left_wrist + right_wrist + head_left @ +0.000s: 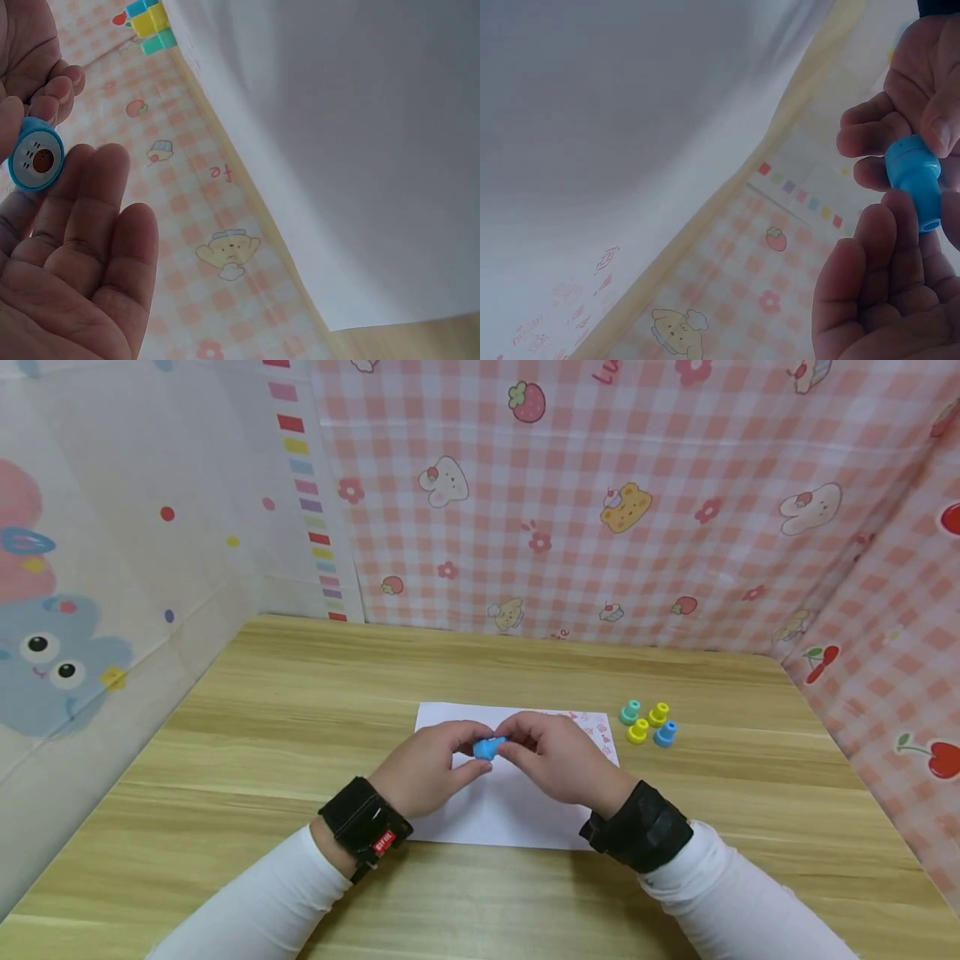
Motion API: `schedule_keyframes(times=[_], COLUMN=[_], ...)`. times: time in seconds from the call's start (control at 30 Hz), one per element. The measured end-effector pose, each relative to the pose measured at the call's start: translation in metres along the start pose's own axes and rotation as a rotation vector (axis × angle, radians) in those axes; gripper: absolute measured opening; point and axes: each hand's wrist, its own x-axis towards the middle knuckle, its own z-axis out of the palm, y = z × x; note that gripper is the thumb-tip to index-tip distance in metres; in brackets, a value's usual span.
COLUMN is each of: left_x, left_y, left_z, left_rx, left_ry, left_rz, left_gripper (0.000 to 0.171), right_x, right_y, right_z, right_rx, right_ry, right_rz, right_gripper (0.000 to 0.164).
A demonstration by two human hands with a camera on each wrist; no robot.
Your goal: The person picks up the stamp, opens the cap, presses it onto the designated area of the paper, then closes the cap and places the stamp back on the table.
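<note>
Over the white paper (517, 802), a small blue toy stamp (487, 748) is held between both hands. My left hand (423, 770) has thumb and forefinger at its wide round end. The right hand (562, 762) pinches the narrow handle, as the right wrist view shows on the stamp (916, 176). Seen from the left wrist, the stamp's round end (36, 159) bears a small brown picture and dark marks on white, with a blue rim. Fingers hide part of the stamp in each view.
Right of the paper stand a teal stamp (630, 712), two yellow stamps (637, 732) and another blue stamp (665, 734) on the wooden table (300, 693). Red prints (592, 727) mark the paper's far right corner. Patterned cloth (562, 510) hangs behind and at both sides.
</note>
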Motion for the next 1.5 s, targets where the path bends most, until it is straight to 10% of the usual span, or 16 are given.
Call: schedule_keyframes(times=[1.5], left_x=[-0.0012], left_y=[0.0008], left_z=[0.0006], left_rx=[-0.043], left_ry=[0.012], left_rz=[-0.047], left_gripper=[0.016], right_x=[-0.0052], right_y=[0.0032], right_z=[0.0085], right_rx=[0.019], right_ry=[0.018], right_rz=[-0.031], right_gripper=[0.005])
